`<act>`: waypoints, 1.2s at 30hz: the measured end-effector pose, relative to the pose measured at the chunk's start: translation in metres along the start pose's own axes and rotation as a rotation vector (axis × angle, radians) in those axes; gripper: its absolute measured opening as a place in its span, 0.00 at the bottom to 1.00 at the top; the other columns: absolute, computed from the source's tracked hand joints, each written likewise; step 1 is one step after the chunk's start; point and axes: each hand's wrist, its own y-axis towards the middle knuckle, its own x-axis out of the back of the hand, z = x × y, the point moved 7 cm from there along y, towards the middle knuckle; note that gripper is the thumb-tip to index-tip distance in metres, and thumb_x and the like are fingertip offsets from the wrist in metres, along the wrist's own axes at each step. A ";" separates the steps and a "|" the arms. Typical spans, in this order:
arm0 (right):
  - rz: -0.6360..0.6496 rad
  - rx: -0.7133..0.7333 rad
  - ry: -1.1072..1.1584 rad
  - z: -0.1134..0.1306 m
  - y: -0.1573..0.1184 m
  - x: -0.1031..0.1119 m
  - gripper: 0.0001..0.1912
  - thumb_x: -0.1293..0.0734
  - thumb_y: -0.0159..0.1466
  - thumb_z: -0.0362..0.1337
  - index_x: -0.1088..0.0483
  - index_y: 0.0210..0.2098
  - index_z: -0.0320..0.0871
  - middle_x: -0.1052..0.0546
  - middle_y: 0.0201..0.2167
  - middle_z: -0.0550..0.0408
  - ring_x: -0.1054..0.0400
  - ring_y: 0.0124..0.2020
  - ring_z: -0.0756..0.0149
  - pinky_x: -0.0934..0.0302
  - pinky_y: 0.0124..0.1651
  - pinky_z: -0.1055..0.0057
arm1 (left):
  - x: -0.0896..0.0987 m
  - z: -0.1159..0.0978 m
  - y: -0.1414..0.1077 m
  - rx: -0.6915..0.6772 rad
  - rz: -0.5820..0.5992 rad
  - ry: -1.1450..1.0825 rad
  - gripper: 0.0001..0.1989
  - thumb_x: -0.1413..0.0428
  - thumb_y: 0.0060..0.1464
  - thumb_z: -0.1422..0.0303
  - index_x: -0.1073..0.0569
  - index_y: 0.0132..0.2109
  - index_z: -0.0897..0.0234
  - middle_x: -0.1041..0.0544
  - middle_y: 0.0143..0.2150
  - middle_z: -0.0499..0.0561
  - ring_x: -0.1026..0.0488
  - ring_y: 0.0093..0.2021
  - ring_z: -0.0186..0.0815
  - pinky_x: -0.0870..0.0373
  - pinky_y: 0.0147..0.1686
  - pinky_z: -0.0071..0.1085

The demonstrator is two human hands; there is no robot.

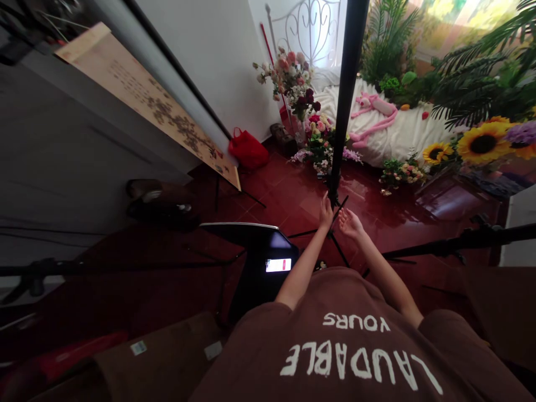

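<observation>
A black upright pole [347, 84] rises in front of me from a tripod base [333, 237] on the red tiled floor. My left hand [325, 211] is at the left side of the pole, fingers stretched out and pointing up; whether it touches the pole I cannot tell. To the right of the pole, my right hand [350, 222] has its palm turned up and its fingers apart and slightly curled, with nothing in it. A lit phone screen [278, 265] lies on a dark surface left of my left forearm.
Flower bunches [293, 78], a bed with a white cover [402, 134] and a pink plush toy [379, 106] are ahead. Sunflowers [481, 142] are at right. A hanging scroll [154, 106] and red bag [248, 149] stand at left. Another black pole [444, 245] crosses the right side.
</observation>
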 end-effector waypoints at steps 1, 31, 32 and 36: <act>-0.015 0.012 0.029 0.001 -0.006 0.012 0.11 0.43 0.65 0.32 0.31 0.32 0.43 0.23 0.22 0.57 0.27 0.24 0.72 0.34 0.26 0.79 | -0.002 0.008 -0.012 0.030 -0.009 -0.002 0.23 0.61 0.65 0.56 0.29 0.53 0.64 0.27 0.55 0.61 0.35 0.61 0.38 0.39 0.60 0.37; -0.208 0.638 -0.140 0.140 -0.282 0.192 0.09 0.36 0.59 0.40 0.38 0.27 0.43 0.34 0.19 0.63 0.49 0.15 0.79 0.60 0.11 0.84 | -0.288 -0.149 -0.205 -0.339 1.077 -0.262 0.22 0.55 0.63 0.56 0.35 0.56 0.66 0.27 0.49 0.59 0.29 0.49 0.37 0.34 0.52 0.34; -0.196 0.600 -0.184 0.143 -0.280 0.193 0.09 0.36 0.58 0.39 0.39 0.25 0.43 0.37 0.18 0.64 0.52 0.14 0.80 0.61 0.11 0.84 | -0.290 -0.148 -0.205 -0.333 1.070 -0.251 0.21 0.55 0.63 0.56 0.34 0.54 0.66 0.26 0.46 0.58 0.28 0.47 0.36 0.34 0.50 0.33; -0.155 0.528 -0.349 0.154 -0.269 0.201 0.12 0.35 0.55 0.39 0.44 0.24 0.44 0.48 0.15 0.68 0.61 0.14 0.80 0.64 0.12 0.83 | -0.293 -0.145 -0.203 -0.328 1.069 -0.232 0.18 0.53 0.62 0.56 0.33 0.49 0.65 0.26 0.40 0.54 0.29 0.39 0.33 0.33 0.43 0.29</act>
